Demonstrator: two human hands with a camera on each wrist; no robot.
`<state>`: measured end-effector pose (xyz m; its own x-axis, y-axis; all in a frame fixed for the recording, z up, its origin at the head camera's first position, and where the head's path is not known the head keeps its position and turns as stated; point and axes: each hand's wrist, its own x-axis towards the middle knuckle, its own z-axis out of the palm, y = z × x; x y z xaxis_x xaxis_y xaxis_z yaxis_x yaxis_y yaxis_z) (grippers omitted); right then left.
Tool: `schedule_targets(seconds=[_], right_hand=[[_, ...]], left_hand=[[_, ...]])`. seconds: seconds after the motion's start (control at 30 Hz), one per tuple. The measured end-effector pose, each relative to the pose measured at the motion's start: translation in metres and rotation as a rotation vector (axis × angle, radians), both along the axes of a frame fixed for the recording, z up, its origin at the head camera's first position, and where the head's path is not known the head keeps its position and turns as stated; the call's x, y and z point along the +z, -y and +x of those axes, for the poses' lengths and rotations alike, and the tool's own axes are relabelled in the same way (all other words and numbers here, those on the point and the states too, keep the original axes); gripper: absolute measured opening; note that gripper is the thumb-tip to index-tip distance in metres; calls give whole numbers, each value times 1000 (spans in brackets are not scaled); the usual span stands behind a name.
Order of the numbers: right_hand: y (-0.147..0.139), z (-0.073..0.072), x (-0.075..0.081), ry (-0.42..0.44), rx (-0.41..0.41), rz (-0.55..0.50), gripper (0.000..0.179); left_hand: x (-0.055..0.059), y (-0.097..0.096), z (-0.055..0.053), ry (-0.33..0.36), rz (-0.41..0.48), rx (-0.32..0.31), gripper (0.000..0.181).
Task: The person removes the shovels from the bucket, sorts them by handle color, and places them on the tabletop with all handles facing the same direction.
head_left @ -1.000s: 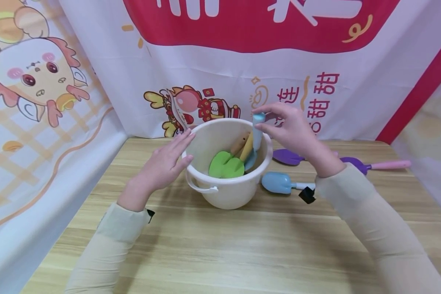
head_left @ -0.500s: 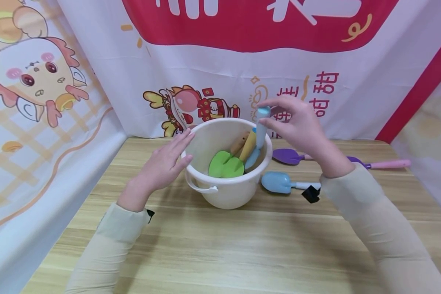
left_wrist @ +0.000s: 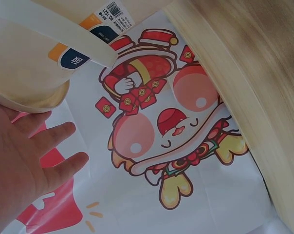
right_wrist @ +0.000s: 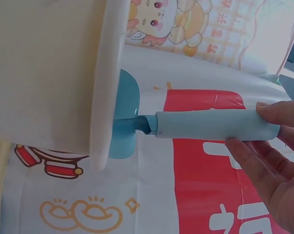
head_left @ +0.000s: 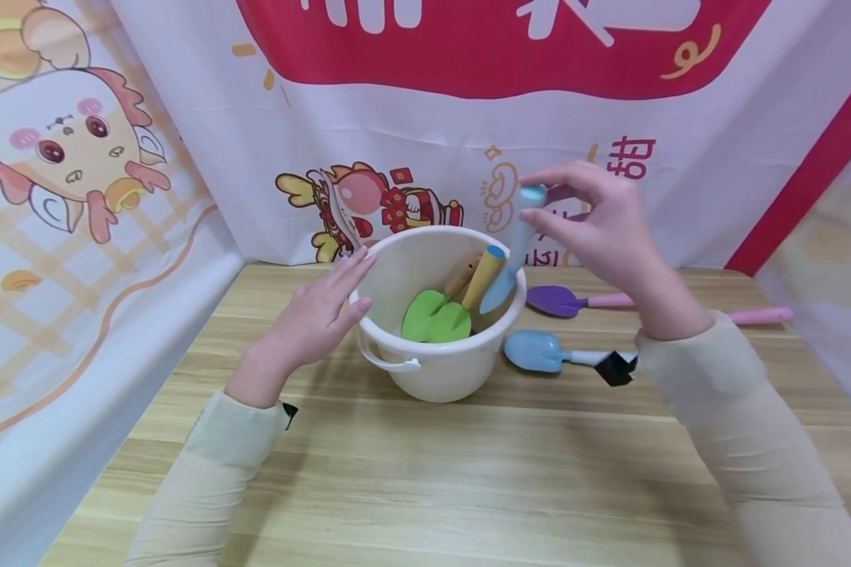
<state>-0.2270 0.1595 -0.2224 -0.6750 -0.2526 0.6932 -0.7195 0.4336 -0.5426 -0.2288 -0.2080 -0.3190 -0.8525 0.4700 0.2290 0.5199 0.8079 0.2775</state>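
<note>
A white bucket point(head_left: 440, 374) stands upright on the table, with green shovels point(head_left: 445, 321) inside, their wooden handles point(head_left: 484, 277) leaning toward the back right. With fingers extended, my left hand point(head_left: 312, 319) rests against the bucket's left rim. My right hand point(head_left: 603, 224) pinches the end of a light blue toy shovel's handle point(head_left: 525, 236) above the right rim. In the right wrist view the thumb and fingers hold that handle point(right_wrist: 210, 125), and the shovel's blue blade point(right_wrist: 127, 112) is partly hidden behind the rim. The left wrist view shows my left hand point(left_wrist: 30, 161) touching the rim.
Right of the bucket lie another blue shovel point(head_left: 533, 351) and a purple shovel point(head_left: 556, 301) with a pink handle. A second pink handle point(head_left: 760, 316) shows farther right, partly hidden by my arm. The bucket's handle point(head_left: 390, 362) hangs at its front left. Printed cloth point(head_left: 425, 126) backs the table point(head_left: 425, 472).
My right hand has risen and moved right, lifting the blue shovel so its blade is now near the right rim, higher in the bucket. My left hand has stayed put.
</note>
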Motion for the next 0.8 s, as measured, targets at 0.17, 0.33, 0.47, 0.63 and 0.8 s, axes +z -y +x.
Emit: schedule_targets(seconds=[0.17,0.33,0.47,0.63,0.8], right_hand=[[-5,2,4,2,7,-57,32],[-12,3,6,-52,24,-107,32],[-15,5,9,-60,75,-192,33],[-22,5,9,-68,118,-280,32],[-31,3,8,-121,140,-333,30]], left_hand=[[0,0,0,-1,4,-1,66],[0,0,-1,-3,2,-3,65],[1,0,0,-2,3,-4,65],[1,0,0,-8,-2,-9,67],[2,-1,1,-7,-2,-8,66]])
